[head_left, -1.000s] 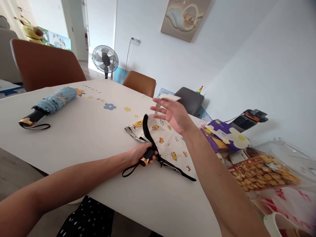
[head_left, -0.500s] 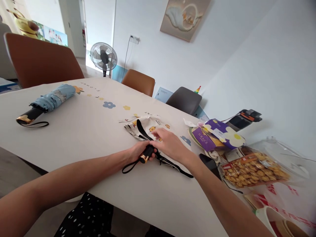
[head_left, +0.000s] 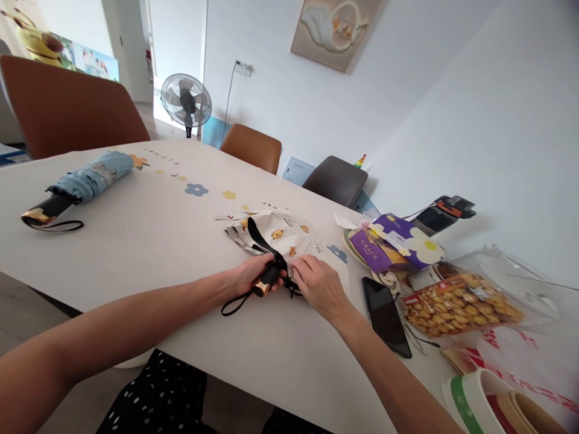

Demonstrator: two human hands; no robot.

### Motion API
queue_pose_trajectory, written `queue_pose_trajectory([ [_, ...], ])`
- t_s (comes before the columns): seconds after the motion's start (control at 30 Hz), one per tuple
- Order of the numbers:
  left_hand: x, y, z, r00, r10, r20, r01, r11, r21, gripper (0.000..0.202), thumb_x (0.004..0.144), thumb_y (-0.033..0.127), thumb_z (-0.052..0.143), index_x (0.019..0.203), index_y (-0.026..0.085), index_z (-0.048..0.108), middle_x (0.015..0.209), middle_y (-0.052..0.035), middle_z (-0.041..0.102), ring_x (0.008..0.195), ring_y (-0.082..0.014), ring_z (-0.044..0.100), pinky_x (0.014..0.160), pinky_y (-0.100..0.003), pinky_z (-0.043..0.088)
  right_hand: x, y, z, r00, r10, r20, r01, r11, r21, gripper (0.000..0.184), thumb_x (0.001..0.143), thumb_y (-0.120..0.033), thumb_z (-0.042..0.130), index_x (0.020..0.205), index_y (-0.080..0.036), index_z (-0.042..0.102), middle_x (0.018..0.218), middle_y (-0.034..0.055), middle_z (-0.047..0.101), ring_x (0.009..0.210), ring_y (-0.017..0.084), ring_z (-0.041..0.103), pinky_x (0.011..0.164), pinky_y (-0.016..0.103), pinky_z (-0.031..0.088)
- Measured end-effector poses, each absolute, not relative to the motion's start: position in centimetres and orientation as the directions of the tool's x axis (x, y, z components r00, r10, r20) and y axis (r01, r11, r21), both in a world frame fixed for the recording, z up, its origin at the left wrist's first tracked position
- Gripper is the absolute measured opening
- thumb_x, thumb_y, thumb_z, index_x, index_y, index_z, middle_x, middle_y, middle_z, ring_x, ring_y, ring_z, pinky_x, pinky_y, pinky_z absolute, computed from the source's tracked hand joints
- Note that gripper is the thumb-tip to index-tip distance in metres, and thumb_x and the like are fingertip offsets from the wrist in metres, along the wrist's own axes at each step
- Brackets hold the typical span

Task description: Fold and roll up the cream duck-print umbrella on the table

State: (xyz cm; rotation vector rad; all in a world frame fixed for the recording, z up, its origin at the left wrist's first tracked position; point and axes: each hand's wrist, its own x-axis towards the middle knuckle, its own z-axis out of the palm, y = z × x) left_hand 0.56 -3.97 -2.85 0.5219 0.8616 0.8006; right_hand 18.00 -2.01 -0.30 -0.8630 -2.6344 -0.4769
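The left hand [head_left: 251,274] is clamped round the black handle of the cream chick-printed folding umbrella [head_left: 275,232] lying on the white counter [head_left: 158,241]; the right hand [head_left: 319,286] pinches its cloth beside the handle, where steadying the handle and gathering evenly seems wisest

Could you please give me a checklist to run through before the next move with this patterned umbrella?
1. Left hand grips the patterned umbrella at its handle: ok.
2. Right hand has a hold on the canopy: cannot tell.
3. Wrist strap lies free on the table: ok.
4. Phone apart from the right hand: ok.
5. Canopy gathered tidily: not ok, spread loose.
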Motion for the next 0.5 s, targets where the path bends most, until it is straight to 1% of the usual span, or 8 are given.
queue_pose_trajectory([
  [0.13,0.49,-4.04,-2.72,0.391,0.799,-0.457,-0.415,0.596,0.687,0.022,0.081,0.027,0.037,0.078,0.011,0.052,0.063,-0.0045,0.057,0.044,-0.0101,0.053,0.039,-0.019,0.039,17.53,-2.5,-0.05,-0.776,0.528,0.345,0.604,0.78,0.163,0.024,0.077,-0.011,0.045,0.098,-0.019,0.053,0.094,0.0086,0.059,0.087,0.021,0.055,0.071,0.033,0.042],
  [0.2,0.49,-4.04,-2.71,0.4,0.792,-0.462,-0.392,0.603,0.694,0.023,0.081,0.028,0.038,0.078,0.011,0.053,0.062,-0.0043,0.057,0.042,-0.01,0.052,0.038,-0.019,0.038,17.37,-2.76,-0.24,-0.785,0.531,0.32,0.596,0.788,0.156,0.024,0.075,-0.013,0.048,0.098,-0.019,0.053,0.096,0.0103,0.058,0.091,0.024,0.054,0.075,0.037,0.042],
  [0.27,0.55,-4.01,-2.75,0.393,0.79,-0.471,-0.389,0.606,0.694,0.023,0.081,0.027,0.037,0.079,0.011,0.053,0.063,-0.0045,0.058,0.042,-0.0099,0.052,0.037,-0.02,0.038,17.38,-2.84,-0.56,-0.778,0.532,0.334,0.605,0.778,0.168,0.021,0.076,-0.013,0.048,0.096,-0.018,0.053,0.095,0.0111,0.058,0.09,0.025,0.054,0.074,0.038,0.042],
  [0.4,0.78,-3.86,-3.04,0.361,0.807,-0.468,-0.462,0.59,0.662,0.022,0.082,0.027,0.04,0.084,0.01,0.053,0.071,-0.005,0.06,0.048,-0.0108,0.055,0.041,-0.022,0.043,17.77,-2.58,-0.65,-0.723,0.511,0.464,0.633,0.759,0.151,0.017,0.082,-0.01,0.043,0.089,-0.018,0.056,0.089,0.0099,0.058,0.083,0.022,0.054,0.069,0.034,0.044],
  [0.5,0.92,-3.81,-3.29,0.346,0.813,-0.469,-0.479,0.582,0.657,0.022,0.082,0.028,0.042,0.087,0.01,0.053,0.074,-0.0057,0.061,0.049,-0.0117,0.056,0.04,-0.023,0.044,17.68,-2.47,-0.22,-0.632,0.449,0.631,0.643,0.758,0.105,0.017,0.085,-0.013,0.044,0.09,-0.019,0.058,0.086,0.009,0.059,0.082,0.02,0.054,0.072,0.032,0.046],
])
